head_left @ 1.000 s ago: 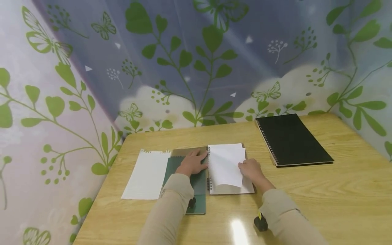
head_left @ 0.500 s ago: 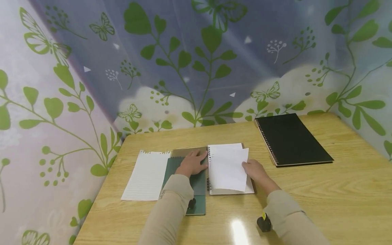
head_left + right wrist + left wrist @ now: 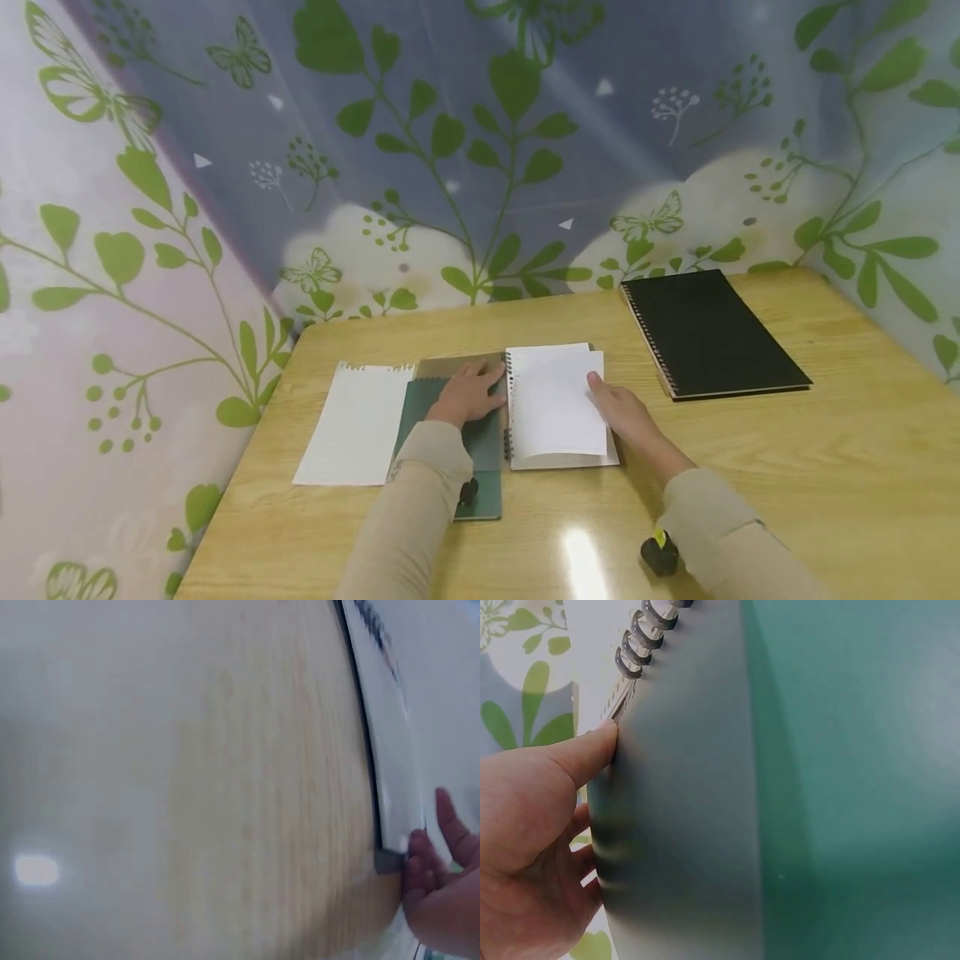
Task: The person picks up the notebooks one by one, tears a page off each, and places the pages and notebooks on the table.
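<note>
A spiral notebook (image 3: 516,464) lies open in the head view, with a loose white sheet (image 3: 558,408) over its pages. Torn holes run down the sheet's left edge beside the black rings. My right hand (image 3: 628,417) is at the sheet's right edge, thumb over it. In the right wrist view that thumb stands apart from the loosely bent fingers (image 3: 420,862) near the page edge. My left hand (image 3: 468,396) rests with spread fingers on the green cover (image 3: 480,496) left of the rings; its thumb (image 3: 592,754) touches the edge beside them in the left wrist view.
A lined sheet (image 3: 352,425) with a ragged perforated top lies on the left of the wooden table (image 3: 787,492). At the back right lies a large black spiral notebook (image 3: 712,333). Patterned fabric (image 3: 420,167) hangs behind the table.
The right hand pinched the sheet's right edge earlier and drew it slightly right; now its thumb is lifted straighter and the fingers have loosened. The left hand has stayed in place.
</note>
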`<state>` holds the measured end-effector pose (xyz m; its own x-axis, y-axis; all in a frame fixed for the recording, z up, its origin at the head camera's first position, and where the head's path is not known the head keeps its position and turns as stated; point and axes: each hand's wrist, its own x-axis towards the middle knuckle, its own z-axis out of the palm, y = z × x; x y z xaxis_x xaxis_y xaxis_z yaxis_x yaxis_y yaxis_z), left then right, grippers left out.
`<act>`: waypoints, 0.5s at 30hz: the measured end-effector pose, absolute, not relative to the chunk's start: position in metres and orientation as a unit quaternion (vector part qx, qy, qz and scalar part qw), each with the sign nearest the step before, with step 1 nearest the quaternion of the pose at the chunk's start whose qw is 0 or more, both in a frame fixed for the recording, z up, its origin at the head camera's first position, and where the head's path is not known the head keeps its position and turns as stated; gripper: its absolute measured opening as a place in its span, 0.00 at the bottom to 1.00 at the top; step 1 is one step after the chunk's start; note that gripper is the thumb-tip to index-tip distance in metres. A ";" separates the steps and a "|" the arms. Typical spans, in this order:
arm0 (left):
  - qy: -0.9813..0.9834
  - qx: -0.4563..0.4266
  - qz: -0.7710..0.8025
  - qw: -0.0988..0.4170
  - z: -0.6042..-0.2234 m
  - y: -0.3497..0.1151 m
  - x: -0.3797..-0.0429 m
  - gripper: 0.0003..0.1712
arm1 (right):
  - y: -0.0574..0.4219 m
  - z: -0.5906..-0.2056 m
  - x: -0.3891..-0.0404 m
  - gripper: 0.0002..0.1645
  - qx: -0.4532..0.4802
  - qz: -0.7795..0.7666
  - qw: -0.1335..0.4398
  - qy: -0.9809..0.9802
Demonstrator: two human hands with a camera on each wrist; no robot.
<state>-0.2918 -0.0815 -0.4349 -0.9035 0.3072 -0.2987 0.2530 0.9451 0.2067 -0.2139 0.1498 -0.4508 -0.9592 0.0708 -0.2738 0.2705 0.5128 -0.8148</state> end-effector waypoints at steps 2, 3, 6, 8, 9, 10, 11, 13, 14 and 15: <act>0.972 0.146 0.078 0.166 -0.436 -0.081 -0.292 0.33 | 0.148 -0.448 -0.207 0.52 0.090 -0.469 0.095 0.874; 0.972 0.146 0.079 0.166 -0.436 -0.081 -0.292 0.33 | 0.148 -0.447 -0.202 0.49 0.083 -0.458 0.087 0.881; 0.972 0.148 0.082 0.166 -0.436 -0.081 -0.291 0.33 | 0.146 -0.445 -0.189 0.39 0.073 -0.437 0.061 0.895; 0.971 0.147 0.086 0.166 -0.436 -0.081 -0.290 0.33 | 0.144 -0.444 -0.181 0.32 0.071 -0.422 0.043 0.903; 0.971 0.147 0.088 0.165 -0.436 -0.082 -0.290 0.33 | 0.144 -0.443 -0.176 0.29 0.072 -0.416 0.037 0.906; 0.971 0.148 0.089 0.164 -0.436 -0.082 -0.290 0.33 | 0.143 -0.443 -0.173 0.27 0.074 -0.411 0.034 0.908; 0.971 0.148 0.091 0.163 -0.436 -0.082 -0.290 0.33 | 0.142 -0.443 -0.170 0.26 0.077 -0.407 0.031 0.909; 0.971 0.151 0.093 0.160 -0.436 -0.082 -0.291 0.33 | 0.140 -0.443 -0.165 0.24 0.084 -0.403 0.015 0.911; 0.971 0.154 0.093 0.159 -0.436 -0.082 -0.292 0.33 | 0.140 -0.444 -0.164 0.23 0.088 -0.404 0.008 0.910; 0.970 0.159 0.092 0.159 -0.436 -0.082 -0.292 0.33 | 0.139 -0.444 -0.163 0.22 0.091 -0.409 0.003 0.908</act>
<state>-0.2920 -0.0817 -0.4363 -0.8989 0.3380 -0.2786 0.2793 0.9323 0.2298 -0.1635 0.1393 -0.4444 -0.9833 0.1636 -0.0798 0.1682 0.6490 -0.7419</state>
